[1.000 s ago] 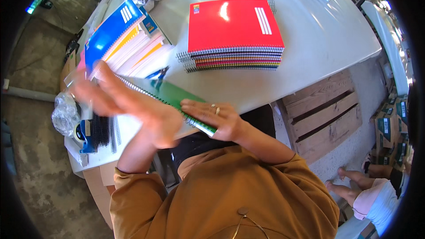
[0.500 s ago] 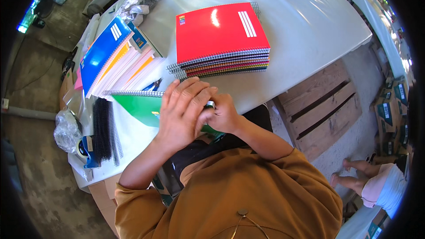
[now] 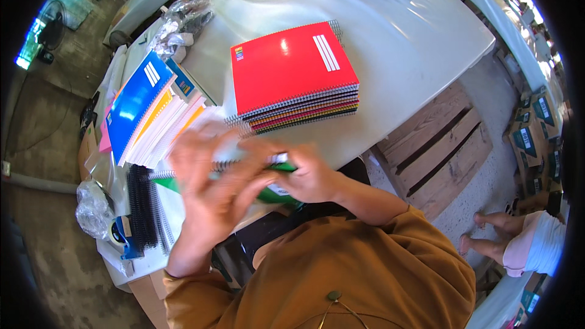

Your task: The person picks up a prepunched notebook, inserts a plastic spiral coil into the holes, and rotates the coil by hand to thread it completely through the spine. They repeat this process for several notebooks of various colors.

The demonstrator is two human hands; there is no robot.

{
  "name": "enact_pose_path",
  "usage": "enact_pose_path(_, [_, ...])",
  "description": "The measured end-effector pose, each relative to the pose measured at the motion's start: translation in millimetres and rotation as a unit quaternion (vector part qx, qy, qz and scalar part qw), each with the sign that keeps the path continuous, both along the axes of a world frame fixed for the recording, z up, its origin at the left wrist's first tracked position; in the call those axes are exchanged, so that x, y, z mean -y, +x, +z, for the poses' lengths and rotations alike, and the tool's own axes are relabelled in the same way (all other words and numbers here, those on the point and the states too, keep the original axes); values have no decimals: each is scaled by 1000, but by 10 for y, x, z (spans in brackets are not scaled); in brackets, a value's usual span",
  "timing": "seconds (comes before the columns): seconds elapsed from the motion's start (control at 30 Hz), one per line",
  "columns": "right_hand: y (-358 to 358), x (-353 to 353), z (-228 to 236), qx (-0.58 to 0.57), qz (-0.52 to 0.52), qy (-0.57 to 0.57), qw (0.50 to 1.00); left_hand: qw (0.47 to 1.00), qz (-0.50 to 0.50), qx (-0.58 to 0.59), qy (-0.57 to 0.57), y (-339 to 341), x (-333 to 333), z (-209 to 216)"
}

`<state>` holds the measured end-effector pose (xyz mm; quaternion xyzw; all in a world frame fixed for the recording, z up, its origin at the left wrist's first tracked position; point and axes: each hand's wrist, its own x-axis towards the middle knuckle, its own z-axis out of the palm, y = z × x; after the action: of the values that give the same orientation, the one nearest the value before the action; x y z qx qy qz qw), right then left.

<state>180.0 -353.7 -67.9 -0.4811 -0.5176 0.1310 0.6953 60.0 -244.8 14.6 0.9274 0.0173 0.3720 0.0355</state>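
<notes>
A green spiral notebook is held at the table's near edge, in front of my body, its wire coil along the top. My right hand is closed on its right end. A small white piece shows by these fingers; I cannot make out what it is. Over the notebook's left part is my left hand, blurred by motion, fingers and thumb spread apart. It hides much of the cover and coil. Just beyond the hands lies a stack of spiral notebooks with a red cover on top.
A blue-covered notebook tops a leaning pile at left. Black coils, a tape dispenser and crumpled clear plastic lie along the left edge. A wooden pallet is on the floor at right. Another person's legs show at lower right.
My left hand has moved left off my right hand, its fingers spreading. My right hand keeps hold of the notebook's right end. The whole view has shifted slightly.
</notes>
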Motion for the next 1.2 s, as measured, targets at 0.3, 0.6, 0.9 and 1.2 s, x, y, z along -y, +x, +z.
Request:
enact_pose_path(0.3, [992, -341, 107, -146, -206, 106, 962, 761, -108, 336, -545, 610, -59, -425])
enact_pose_path(0.6, [1524, -59, -799, -252, -315, 17, 915, 999, 5, -51, -12, 1191, -401, -1227])
enact_pose_path(0.9, [1521, -190, -1006, -171, -505, 41, 845, 844, 289, 208, -401, 1027, -717, -1665])
enact_pose_path(1.2, [1531, -292, -1035, -28, -565, 124, 815, 796, 174, 322, -483, 1058, -797, -1783])
